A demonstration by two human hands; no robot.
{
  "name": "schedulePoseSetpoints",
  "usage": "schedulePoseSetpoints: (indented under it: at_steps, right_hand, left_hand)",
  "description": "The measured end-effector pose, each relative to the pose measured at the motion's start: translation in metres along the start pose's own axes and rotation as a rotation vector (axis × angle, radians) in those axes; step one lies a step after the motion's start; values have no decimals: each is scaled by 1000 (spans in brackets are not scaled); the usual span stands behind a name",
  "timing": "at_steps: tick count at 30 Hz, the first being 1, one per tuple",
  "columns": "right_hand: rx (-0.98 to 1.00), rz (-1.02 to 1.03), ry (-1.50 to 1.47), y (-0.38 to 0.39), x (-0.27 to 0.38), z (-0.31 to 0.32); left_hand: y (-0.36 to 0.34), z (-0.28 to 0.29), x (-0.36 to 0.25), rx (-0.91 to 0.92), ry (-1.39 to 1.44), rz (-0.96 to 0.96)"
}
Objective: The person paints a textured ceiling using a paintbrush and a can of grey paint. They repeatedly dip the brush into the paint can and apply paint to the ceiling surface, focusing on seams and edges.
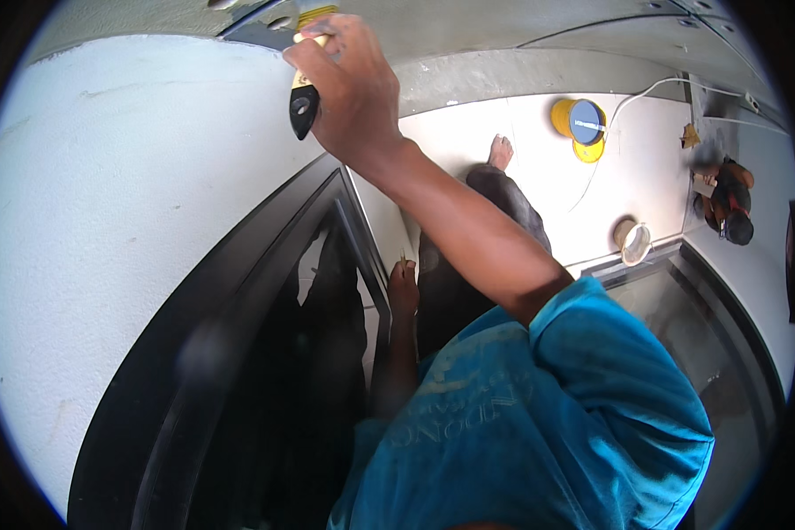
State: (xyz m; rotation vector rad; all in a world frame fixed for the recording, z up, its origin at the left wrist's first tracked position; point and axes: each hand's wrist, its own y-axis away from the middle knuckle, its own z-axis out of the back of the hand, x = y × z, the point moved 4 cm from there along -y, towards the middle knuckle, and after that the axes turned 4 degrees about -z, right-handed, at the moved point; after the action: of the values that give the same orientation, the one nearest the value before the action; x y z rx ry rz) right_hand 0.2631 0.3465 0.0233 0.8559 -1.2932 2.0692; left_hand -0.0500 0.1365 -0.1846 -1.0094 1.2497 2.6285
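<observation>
Right-hand fingers (309,60) grip a paintbrush (304,91).
A grey surface (450,31) lies just beyond them, a yellow bucket (563,117) well right; the left hand (404,287) hangs lower, its grip unclear.

Paintbrush (304,118) partly hidden, blue shirt (539,424) cut off, dark blur (707,158) beside distant co-worker (730,196)

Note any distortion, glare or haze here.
Head view: fisheye bends straight edges and darkens corners; head view: the pale floor glares nearly white; head view: a hazy spot veils the dark panel; head view: paintbrush in right hand looks fairly clear.
</observation>
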Motion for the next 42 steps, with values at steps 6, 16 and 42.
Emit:
schedulePoseSetpoints:
  at_steps: [6, 16, 42]
  right_hand:
    - [-69, 59, 54, -2, -1, -11]
    - [-131, 58, 14, -15, -28, 22]
    - [-57, 139, -107, -26, 20, 11]
  left_hand:
    - [-4, 2, -3, 17, -5, 9]
    - [-1, -6, 4, 38, -11, 67]
    - [-6, -9, -21, 34, -12, -100]
